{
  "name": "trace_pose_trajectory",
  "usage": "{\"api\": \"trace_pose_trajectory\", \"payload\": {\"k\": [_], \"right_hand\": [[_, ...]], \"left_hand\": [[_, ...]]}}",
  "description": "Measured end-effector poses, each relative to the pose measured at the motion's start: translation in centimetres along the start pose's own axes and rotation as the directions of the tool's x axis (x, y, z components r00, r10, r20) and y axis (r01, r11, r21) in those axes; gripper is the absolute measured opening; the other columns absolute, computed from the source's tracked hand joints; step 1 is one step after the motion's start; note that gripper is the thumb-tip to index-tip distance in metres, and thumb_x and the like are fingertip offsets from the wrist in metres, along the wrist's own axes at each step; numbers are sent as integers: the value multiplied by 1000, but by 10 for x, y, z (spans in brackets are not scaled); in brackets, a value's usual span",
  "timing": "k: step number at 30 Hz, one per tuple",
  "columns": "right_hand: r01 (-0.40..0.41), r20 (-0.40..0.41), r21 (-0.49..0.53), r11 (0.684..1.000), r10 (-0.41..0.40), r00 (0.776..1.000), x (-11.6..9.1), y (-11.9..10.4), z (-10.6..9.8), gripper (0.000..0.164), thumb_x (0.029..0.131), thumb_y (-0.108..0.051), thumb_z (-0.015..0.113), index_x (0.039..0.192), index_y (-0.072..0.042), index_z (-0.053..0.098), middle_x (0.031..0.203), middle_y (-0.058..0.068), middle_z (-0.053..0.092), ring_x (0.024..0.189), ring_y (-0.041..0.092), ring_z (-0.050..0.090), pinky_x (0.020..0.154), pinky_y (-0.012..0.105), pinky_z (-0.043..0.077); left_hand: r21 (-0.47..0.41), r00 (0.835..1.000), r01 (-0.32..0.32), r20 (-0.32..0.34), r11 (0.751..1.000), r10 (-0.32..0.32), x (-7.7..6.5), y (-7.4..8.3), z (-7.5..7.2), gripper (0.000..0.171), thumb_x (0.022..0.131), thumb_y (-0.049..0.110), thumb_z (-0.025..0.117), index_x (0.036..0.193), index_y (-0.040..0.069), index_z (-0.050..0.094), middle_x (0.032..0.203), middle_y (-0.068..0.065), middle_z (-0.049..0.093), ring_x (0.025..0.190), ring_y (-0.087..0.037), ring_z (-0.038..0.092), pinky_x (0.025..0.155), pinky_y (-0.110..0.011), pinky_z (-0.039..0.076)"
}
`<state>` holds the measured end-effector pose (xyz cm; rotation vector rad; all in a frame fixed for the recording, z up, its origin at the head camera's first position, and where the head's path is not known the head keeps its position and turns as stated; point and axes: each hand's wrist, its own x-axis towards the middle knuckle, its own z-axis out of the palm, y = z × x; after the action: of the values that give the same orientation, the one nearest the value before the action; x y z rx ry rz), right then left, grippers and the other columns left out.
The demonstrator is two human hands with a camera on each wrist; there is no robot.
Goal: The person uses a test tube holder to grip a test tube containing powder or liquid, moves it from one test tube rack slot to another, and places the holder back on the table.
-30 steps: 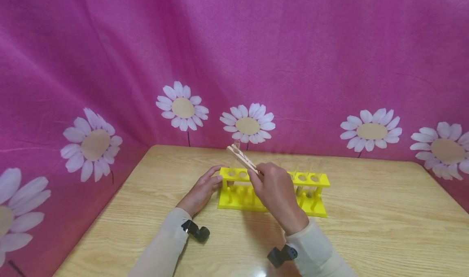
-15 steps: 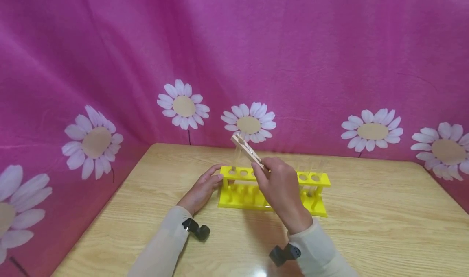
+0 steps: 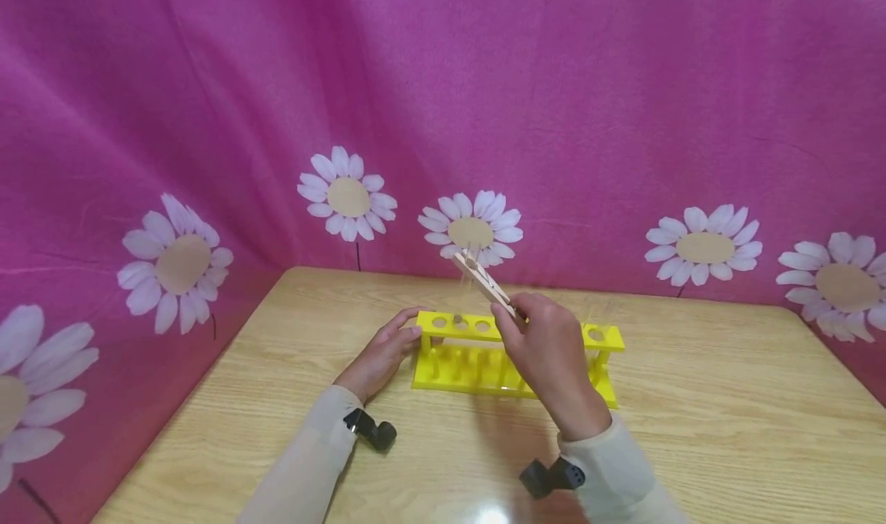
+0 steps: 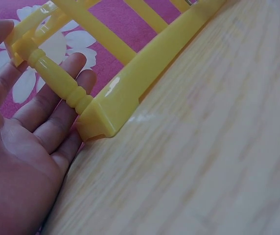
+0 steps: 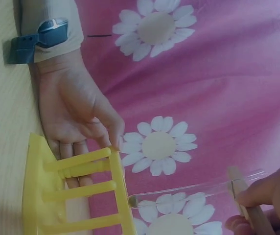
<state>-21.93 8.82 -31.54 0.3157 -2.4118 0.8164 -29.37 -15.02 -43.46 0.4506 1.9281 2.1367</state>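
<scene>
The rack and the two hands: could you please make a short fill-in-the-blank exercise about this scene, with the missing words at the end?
1. The left hand touches a rack whose colour is ____.
2. The right hand holds a clip made of ____.
3. The clip grips exactly ____ tube.
4. The flowers on the curtain have ____ petals.

Missing words: yellow; wood; one; white.

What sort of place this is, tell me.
Probably a makeshift, lab-style tabletop workspace: a yellow test-tube rack stands on a wood-grain table, with a pink flowered cloth behind it.
</scene>
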Motion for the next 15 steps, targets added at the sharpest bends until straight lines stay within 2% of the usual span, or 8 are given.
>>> {"api": "trace_pose_trajectory", "payload": {"k": [9, 15], "right_hand": [[-79, 98, -6, 997, 80, 992, -2, 0, -2, 18, 88, -23, 71, 87, -6, 71, 62, 2, 53, 49, 16, 44, 42, 27, 38], [-98, 148, -20, 995, 100, 984, -2, 3, 0, 17, 88, -22, 70, 86, -5, 72, 60, 2, 53, 48, 16, 43, 43, 27, 36]], "left_hand": [[0, 1000, 0, 2, 1000, 0, -1, 0, 0, 41, 98, 29, 52, 137, 17, 47, 133, -12, 55, 127, -30, 49, 114, -50, 17], [8, 1000, 2, 0, 1000, -2, 0, 1, 0, 45, 99, 28, 51, 141, 13, 43, 135, -10, 53, 127, -29, 49, 114, -49, 19]]}}
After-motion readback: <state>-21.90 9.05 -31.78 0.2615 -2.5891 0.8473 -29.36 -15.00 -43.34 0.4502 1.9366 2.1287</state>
